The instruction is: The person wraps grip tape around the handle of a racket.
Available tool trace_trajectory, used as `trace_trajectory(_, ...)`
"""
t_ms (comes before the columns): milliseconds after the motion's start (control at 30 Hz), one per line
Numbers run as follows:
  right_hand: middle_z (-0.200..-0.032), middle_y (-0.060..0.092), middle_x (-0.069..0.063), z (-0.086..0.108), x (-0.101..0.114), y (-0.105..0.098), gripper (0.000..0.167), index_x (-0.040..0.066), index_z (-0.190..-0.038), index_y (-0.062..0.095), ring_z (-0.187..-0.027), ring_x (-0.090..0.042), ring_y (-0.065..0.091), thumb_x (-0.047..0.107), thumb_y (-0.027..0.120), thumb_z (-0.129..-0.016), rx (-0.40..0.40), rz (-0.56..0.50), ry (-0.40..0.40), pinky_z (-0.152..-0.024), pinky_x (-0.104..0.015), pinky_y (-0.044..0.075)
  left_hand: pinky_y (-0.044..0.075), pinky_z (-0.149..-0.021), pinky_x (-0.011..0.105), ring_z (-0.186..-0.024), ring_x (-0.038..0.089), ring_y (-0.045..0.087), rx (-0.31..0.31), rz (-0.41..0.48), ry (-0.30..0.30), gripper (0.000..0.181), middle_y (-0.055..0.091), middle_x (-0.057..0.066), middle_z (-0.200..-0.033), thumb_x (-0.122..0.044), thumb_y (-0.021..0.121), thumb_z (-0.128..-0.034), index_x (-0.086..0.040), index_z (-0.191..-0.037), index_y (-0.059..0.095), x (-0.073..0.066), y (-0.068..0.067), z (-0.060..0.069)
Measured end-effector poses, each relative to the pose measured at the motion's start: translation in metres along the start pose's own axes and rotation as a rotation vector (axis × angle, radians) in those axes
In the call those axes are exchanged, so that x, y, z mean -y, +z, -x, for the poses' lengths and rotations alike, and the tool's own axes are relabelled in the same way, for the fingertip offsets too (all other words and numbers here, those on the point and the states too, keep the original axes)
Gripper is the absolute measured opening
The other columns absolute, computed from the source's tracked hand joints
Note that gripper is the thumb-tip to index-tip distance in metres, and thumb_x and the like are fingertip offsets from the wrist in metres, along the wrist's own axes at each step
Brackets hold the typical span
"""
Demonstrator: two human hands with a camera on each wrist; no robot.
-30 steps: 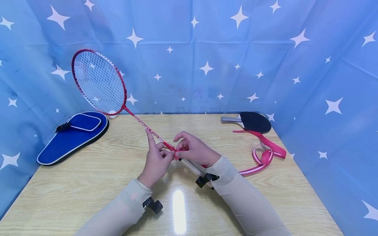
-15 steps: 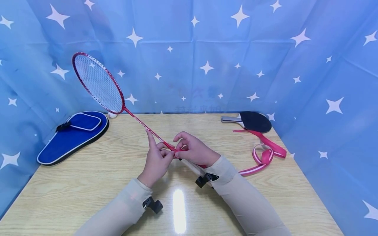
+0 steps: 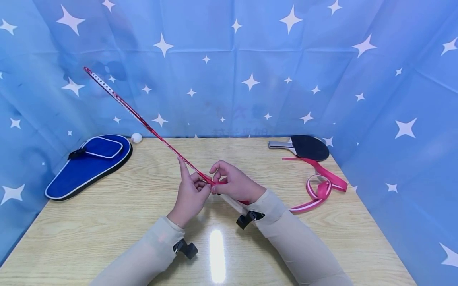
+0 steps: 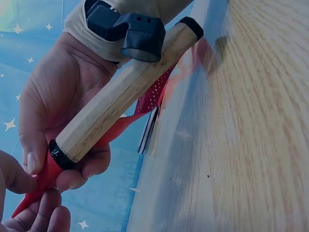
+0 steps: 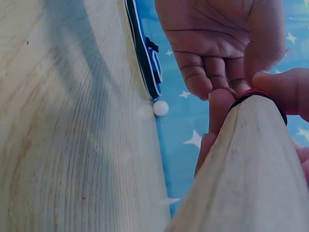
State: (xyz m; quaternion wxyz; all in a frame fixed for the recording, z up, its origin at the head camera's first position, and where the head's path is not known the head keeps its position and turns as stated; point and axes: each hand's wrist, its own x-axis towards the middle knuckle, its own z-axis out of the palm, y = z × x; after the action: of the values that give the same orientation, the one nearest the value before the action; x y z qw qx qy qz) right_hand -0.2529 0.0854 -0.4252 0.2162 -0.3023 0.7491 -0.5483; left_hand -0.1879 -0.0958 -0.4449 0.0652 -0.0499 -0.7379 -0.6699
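Star-printed blue cloth (image 3: 214, 71) is hung behind the bench (image 3: 143, 178). Between left and right edges, the racket (image 3: 157, 136) is pinched just above its handle (image 4: 118, 101) by left hand (image 3: 189, 194) and right hand (image 3: 240, 184). Little is judged done: visible wood is bare, pink strip (image 3: 307, 206) unwound toward the right edge.

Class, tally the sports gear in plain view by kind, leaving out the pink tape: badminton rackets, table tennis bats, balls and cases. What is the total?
Badminton racket: 1
Table tennis bat: 1
White ball: 1
Blue case: 1
Total: 4
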Motion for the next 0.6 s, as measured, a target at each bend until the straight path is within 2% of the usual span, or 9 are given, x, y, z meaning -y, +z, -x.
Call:
trace_trajectory(133,-0.1,0.062,-0.011,0.0,0.0001,0.0003,0.042,0.0,-0.128,0.049,-0.056,-0.015,0.051,-0.002,0.072,-0.093,-0.002,0.008,-0.002,-0.064,-0.025,0.047,0.057,-0.072,0.024,-0.081,0.026,0.069,-0.023,-0.045,0.023,0.122,0.072,0.013,-0.091,0.002,0.067,-0.0954,-0.024,-0.162,-0.032,-0.0001,0.0007,0.0004)
trace_trajectory(300,-0.1,0.061,-0.011,0.0002,0.0003,0.0021,0.045,-0.006,-0.13,0.047,-0.06,-0.015,0.052,-0.001,0.073,-0.093,0.001,0.02,-0.014,-0.065,-0.025,0.049,0.056,-0.069,0.023,-0.077,0.026,0.069,-0.05,-0.055,0.005,0.121,0.072,0.013,-0.089,-0.004,0.07,-0.0983,-0.022,-0.163,-0.03,-0.0002,0.0017,0.0012)
trace_trajectory(400,-0.101,0.062,-0.01,0.0004,0.0009,0.0034,0.042,-0.003,-0.127,0.049,-0.061,-0.015,0.051,-0.001,0.073,-0.093,0.001,0.034,-0.02,-0.065,-0.025,0.048,0.057,-0.069,0.024,-0.076,0.026,0.071,-0.058,-0.033,-0.015,0.121,0.071,0.015,-0.089,-0.004,0.07,-0.0983,-0.023,-0.163,-0.03,-0.0007,0.0027,0.0017)
trace_trajectory(600,-0.1,0.062,-0.011,0.0004,0.0019,0.0058,0.038,0.002,-0.123,0.052,-0.061,-0.013,0.052,0.0,0.075,-0.093,-0.013,0.068,-0.035,-0.065,-0.024,0.049,0.059,-0.072,0.024,-0.076,0.018,0.072,-0.081,-0.012,-0.046,0.123,0.071,0.015,-0.091,-0.001,0.071,-0.0965,-0.026,-0.164,-0.029,-0.0009,0.0036,0.0025)
